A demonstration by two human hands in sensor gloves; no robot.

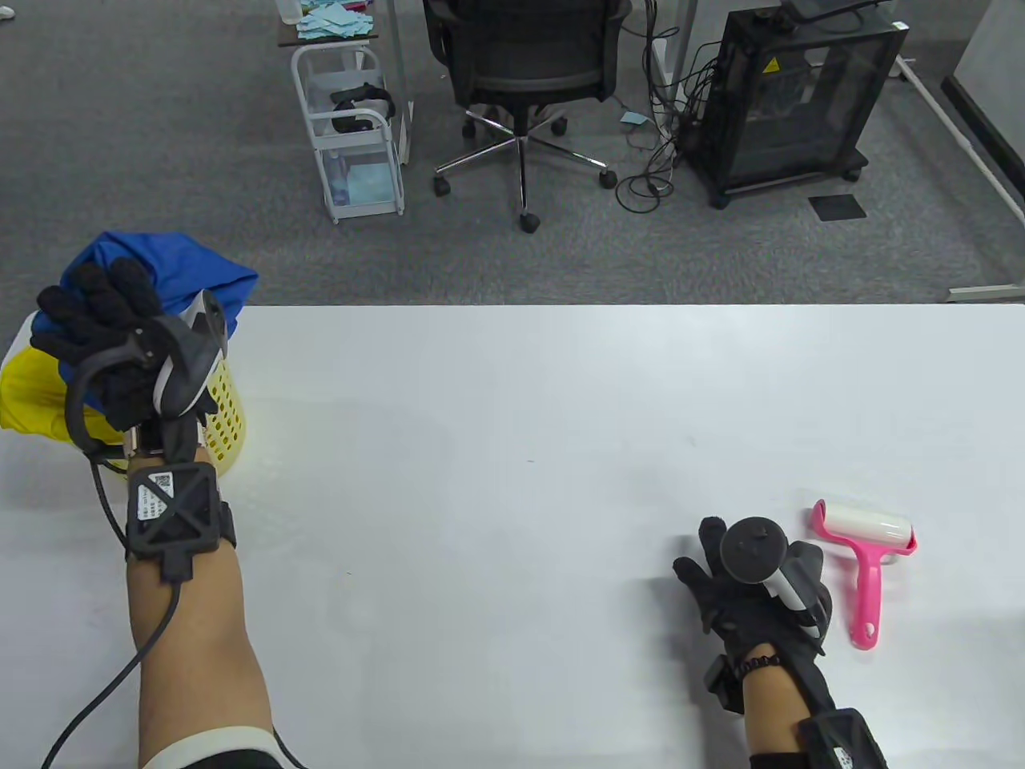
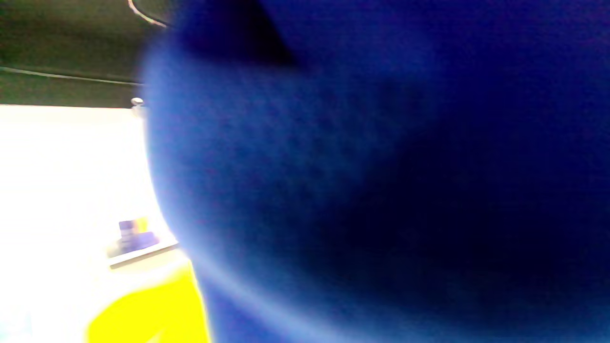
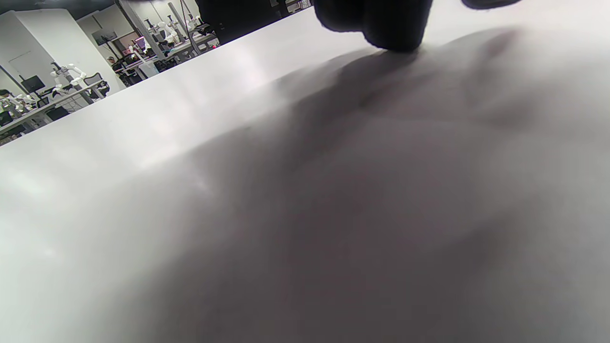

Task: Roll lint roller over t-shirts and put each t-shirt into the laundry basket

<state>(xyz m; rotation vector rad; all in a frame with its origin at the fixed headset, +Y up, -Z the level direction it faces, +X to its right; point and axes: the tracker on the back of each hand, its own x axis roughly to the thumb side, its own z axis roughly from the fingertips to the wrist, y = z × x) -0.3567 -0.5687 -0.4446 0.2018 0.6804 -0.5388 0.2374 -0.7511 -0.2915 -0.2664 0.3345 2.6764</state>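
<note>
Your left hand point(image 1: 100, 336) is at about ten o'clock on the surface point(image 1: 512, 448), fingers spread and laid flat on the blue t-shirt point(image 1: 184, 272), pressing it down into the yellow laundry basket point(image 1: 228, 408). A yellow t-shirt point(image 1: 28, 400) lies beneath it and spills over the basket's nine o'clock side. The left wrist view is filled almost wholly by blue cloth, with a patch of yellow at its lower left, so it tells you nothing about the fingers.

Your right hand point(image 1: 749, 585) rests at about four o'clock, fingers relaxed and holding nothing; the right wrist view shows a fingertip point(image 3: 381, 24) down near the bare surface. The pink lint roller point(image 1: 865, 561) lies just beside that hand at its three o'clock side, handle pointing toward you, roll at the far end.

Expect the shirts to be light, soft and limp, with no stiffness to push against. The blue one is bunched above the rim and will likely spring back or slide out unless you pack it from the top. Gather any loose edge by pinching a fold and tuck it inside. The basket looks light and may shift under a sideways shove, so press straight down. The roller is rigid; take it by the handle, since the roll is likely sticky.
</note>
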